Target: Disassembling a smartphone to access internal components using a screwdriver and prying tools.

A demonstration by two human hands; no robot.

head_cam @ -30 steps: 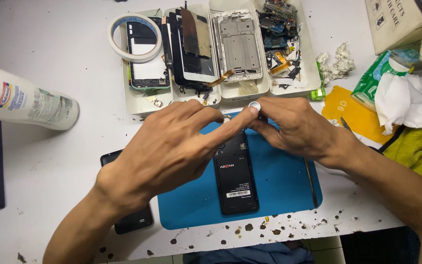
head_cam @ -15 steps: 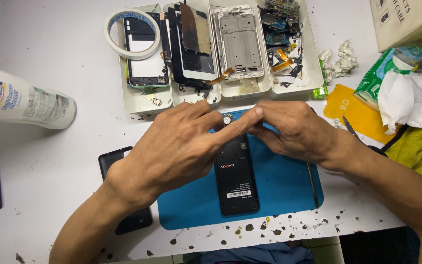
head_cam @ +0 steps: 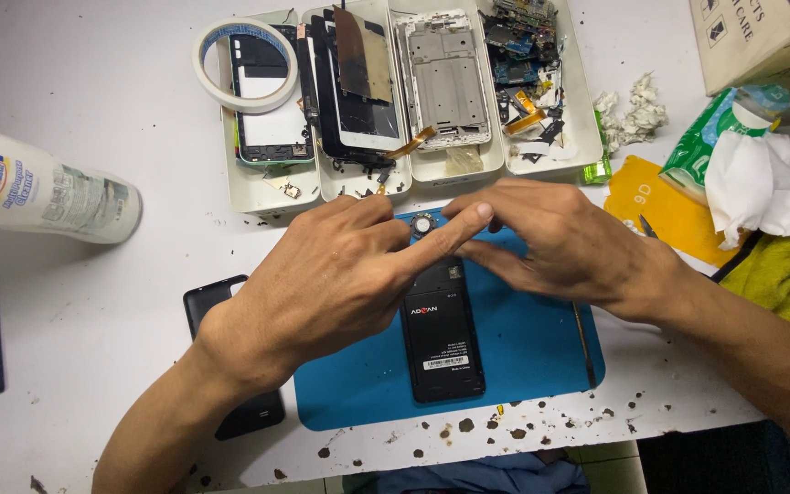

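Here, my bench:
Phone (head_cam: 441, 340): black, back up, centre of blue mat (head_cam: 532, 352).
Left hand (head_cam: 326, 279): fingers loosely curled, forefinger stretched over the phone's top edge.
Right hand (head_cam: 564, 242): flat, fingers on that same edge.
Small round part (head_cam: 423, 223): 12 o'clock of phone.
Trays (head_cam: 450, 165): further 12 o'clock.

two hands (head_cam: 340, 274), one phone (head_cam: 441, 338), one blue mat (head_cam: 532, 348), four trays (head_cam: 541, 160), one tape roll (head_cam: 247, 64)
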